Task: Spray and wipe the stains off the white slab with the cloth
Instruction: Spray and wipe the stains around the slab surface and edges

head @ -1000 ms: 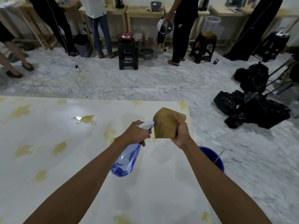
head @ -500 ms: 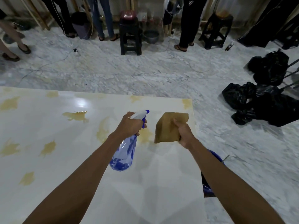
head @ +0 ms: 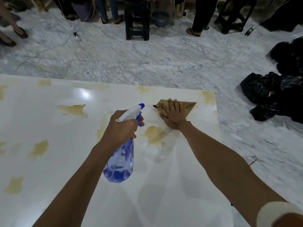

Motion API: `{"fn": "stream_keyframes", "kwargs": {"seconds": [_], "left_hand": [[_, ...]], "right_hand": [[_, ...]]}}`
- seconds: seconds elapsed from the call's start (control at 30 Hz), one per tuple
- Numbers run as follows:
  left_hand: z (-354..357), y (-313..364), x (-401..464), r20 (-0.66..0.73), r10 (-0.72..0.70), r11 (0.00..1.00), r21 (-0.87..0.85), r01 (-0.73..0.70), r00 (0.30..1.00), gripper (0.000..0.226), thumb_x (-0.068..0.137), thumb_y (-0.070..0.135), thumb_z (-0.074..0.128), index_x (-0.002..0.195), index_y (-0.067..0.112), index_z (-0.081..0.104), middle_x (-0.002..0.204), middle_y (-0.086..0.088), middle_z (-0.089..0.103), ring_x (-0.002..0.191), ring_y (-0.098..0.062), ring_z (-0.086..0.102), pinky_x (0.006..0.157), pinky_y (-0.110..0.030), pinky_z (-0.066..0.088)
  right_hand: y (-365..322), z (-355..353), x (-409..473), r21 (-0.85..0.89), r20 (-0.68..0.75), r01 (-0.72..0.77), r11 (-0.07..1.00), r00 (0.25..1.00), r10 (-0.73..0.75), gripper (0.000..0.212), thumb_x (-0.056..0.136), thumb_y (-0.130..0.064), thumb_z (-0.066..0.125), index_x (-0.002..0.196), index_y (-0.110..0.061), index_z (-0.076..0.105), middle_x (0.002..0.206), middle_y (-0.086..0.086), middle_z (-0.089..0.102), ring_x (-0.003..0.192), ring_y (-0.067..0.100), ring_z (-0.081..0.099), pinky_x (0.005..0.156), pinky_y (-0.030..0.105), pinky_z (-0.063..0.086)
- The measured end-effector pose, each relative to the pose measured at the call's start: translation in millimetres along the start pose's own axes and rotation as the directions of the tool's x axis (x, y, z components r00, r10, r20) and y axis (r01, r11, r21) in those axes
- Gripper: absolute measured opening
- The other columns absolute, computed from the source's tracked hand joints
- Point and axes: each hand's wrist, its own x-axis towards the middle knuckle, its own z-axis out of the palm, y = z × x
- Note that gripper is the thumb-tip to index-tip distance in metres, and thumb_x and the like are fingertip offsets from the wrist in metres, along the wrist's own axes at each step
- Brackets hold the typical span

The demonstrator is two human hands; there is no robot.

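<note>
The white slab (head: 49, 161) fills the lower frame, marked with several yellow-brown stains; one stain (head: 154, 133) lies just below the cloth, another (head: 73, 109) to the left. My left hand (head: 121, 128) grips a clear blue spray bottle (head: 120, 163) by its white and blue trigger head, held above the slab. My right hand (head: 174, 114) lies flat with straight fingers, pressing a folded tan cloth (head: 188, 106) onto the slab near its far right corner.
Beyond the slab lies a grey marble floor with thin cables. Black plastic bags (head: 275, 92) are heaped at the right. A black stool (head: 136, 18), a dark bowl (head: 160, 18) and several standing people's legs line the far edge.
My right hand went from holding the cloth up in the air to pressing it flat on the slab. The view tilted down and moved closer. The bottle stayed in my left hand.
</note>
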Motion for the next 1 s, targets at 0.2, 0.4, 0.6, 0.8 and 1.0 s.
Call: {"fn": "stream_keyframes", "kwargs": {"seconds": [0.2, 0.4, 0.6, 0.8, 1.0], "left_hand": [[-5.1, -26.2, -28.3, 0.03, -0.026, 1.0, -0.004, 0.026, 0.999, 0.034, 0.066, 0.017, 0.051, 0.086, 0.0, 0.073, 0.083, -0.014, 0.074, 0.035, -0.008, 0.049, 0.06, -0.041, 0.055], [-13.9, -45.4, -80.7, 0.085, -0.021, 1.0, 0.004, 0.021, 0.996, 0.024, 0.074, 0.014, 0.059, 0.089, 0.001, 0.073, 0.087, -0.019, 0.073, 0.037, -0.006, 0.051, 0.058, -0.035, 0.054], [-31.2, -65.7, -129.9, 0.07, -0.051, 0.998, 0.03, 0.049, 0.996, 0.045, 0.068, 0.022, 0.052, 0.094, -0.013, 0.065, 0.089, -0.037, 0.065, 0.044, -0.024, 0.048, 0.062, -0.046, 0.056], [-36.8, -58.8, -159.0, 0.093, -0.041, 0.999, -0.006, 0.041, 0.995, 0.026, 0.089, 0.011, 0.058, 0.095, -0.012, 0.068, 0.094, -0.027, 0.074, 0.04, -0.01, 0.05, 0.06, -0.034, 0.053], [-45.2, -52.7, -115.5, 0.015, -0.02, 0.998, -0.057, 0.02, 1.0, 0.041, 0.071, 0.024, 0.056, 0.09, -0.009, 0.068, 0.089, -0.018, 0.075, 0.035, -0.007, 0.048, 0.058, -0.032, 0.051]], "right_hand": [[-20.7, 20.3, -35.7, -0.015, -0.059, 0.052, 0.999, 0.997, -0.053, 0.092, 0.077, -0.073, -0.012, 0.158, -0.033, 0.01, 0.166, 0.012, -0.002, 0.152, 0.037, -0.005, 0.121, 0.056, -0.003], [-59.8, 58.2, -96.2, 0.016, -0.065, 0.103, 0.995, 0.993, -0.101, 0.079, 0.091, -0.064, 0.002, 0.153, -0.026, 0.034, 0.161, 0.02, 0.022, 0.147, 0.047, 0.019, 0.116, 0.065, 0.017], [-107.3, 90.8, -169.1, 0.031, -0.039, 0.136, 0.99, 0.99, -0.135, 0.073, 0.096, -0.061, -0.004, 0.156, -0.028, 0.021, 0.164, 0.013, 0.014, 0.151, 0.039, 0.011, 0.12, 0.057, 0.009], [-118.6, 22.6, -214.7, 0.923, 0.118, -0.189, 0.334, 0.968, 0.222, 0.039, 0.104, -0.041, 0.044, 0.094, -0.011, 0.067, 0.077, 0.0, 0.066, 0.071, 0.012, 0.06, 0.068, 0.034, 0.045], [-84.8, -69.7, -117.6, 0.857, -0.255, 0.051, 0.513, 0.907, 0.335, 0.038, 0.103, -0.034, 0.049, 0.068, -0.018, 0.042, 0.057, -0.001, 0.039, 0.047, 0.008, 0.035, 0.047, 0.025, 0.024]]}}
